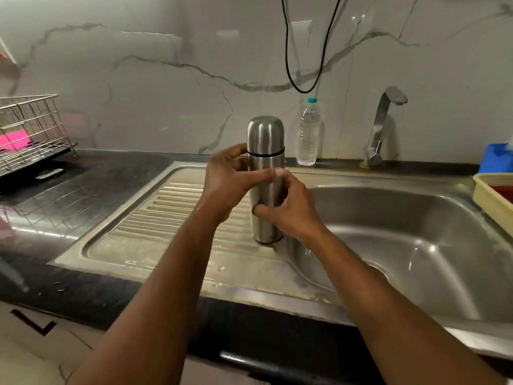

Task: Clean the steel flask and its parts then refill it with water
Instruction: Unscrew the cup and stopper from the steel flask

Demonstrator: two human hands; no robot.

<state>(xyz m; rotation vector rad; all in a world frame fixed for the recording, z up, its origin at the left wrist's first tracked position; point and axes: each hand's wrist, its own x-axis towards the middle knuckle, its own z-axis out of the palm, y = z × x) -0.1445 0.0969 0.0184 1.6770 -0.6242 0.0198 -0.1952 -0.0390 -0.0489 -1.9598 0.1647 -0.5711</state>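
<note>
Two bare forearms are seen reaching forward from the bottom edge over the black stone countertop point(91, 190) and the front rim of the stainless steel sink unit point(249, 290). Just beyond, the tall cylindrical steel flask point(265, 151) is held upright, its base set on the ribbed draining board point(166, 207) right at the edge of the deep steel basin point(402, 240). The flask is clasped from both sides — the left hand point(227, 182) is wrapped round the upper body just under the black ring, with the thumb laid across the front, while the right hand point(291, 207) is curled round the lower body with the thumb pressed on the metal. The domed cap is seated on top.

Further back, a clear plastic water bottle with a teal cap point(308, 134) is stood against the wall, with a bent steel tap point(381, 126) to its right. At the right edge a cream plastic basket point(488, 195) and a blue container point(497, 159) are partly cut off. At the far left a wire dish rack point(30, 129) holding something pink is placed on the counter — behind everything, white marble-patterned wall tiles point(166, 79) and a hanging black cable point(305, 87).
</note>
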